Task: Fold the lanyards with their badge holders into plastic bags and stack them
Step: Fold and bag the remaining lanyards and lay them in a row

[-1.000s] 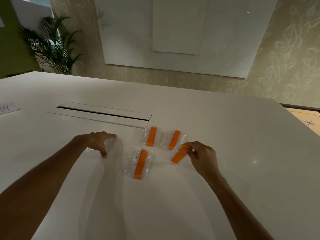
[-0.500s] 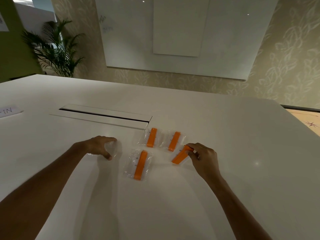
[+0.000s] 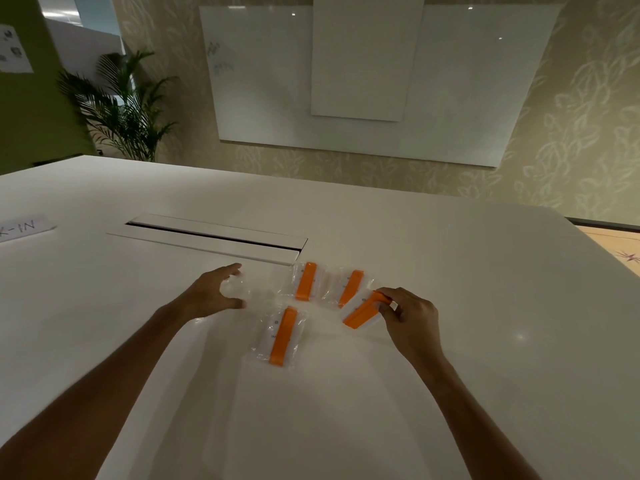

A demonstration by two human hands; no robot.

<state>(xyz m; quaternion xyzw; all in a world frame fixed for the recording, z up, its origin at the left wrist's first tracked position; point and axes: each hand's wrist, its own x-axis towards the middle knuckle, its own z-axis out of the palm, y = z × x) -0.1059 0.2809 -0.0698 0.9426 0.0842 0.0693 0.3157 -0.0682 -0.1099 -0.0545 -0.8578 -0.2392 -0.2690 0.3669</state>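
Three clear plastic bags, each with a folded orange lanyard and badge holder inside, lie on the white table [image 3: 450,375]: one nearest me [image 3: 282,337], one at the back [image 3: 305,285], one to its right [image 3: 351,288]. My right hand [image 3: 407,318] pinches the upper end of a fourth folded orange lanyard with its badge holder [image 3: 362,311], which slants just above the tabletop. My left hand [image 3: 213,296] holds an empty clear plastic bag [image 3: 247,292] between thumb and fingers, left of the bagged ones.
A long cable slot with a raised lid [image 3: 214,237] runs across the table behind the bags. A paper label [image 3: 22,227] lies at the far left. A whiteboard [image 3: 363,81] hangs on the wall behind, a potted palm [image 3: 121,109] stands at back left.
My left hand has moved right and slightly away from me with the clear bag, closer to the bagged lanyards. My right hand keeps its pinch on the orange lanyard, hardly moved.
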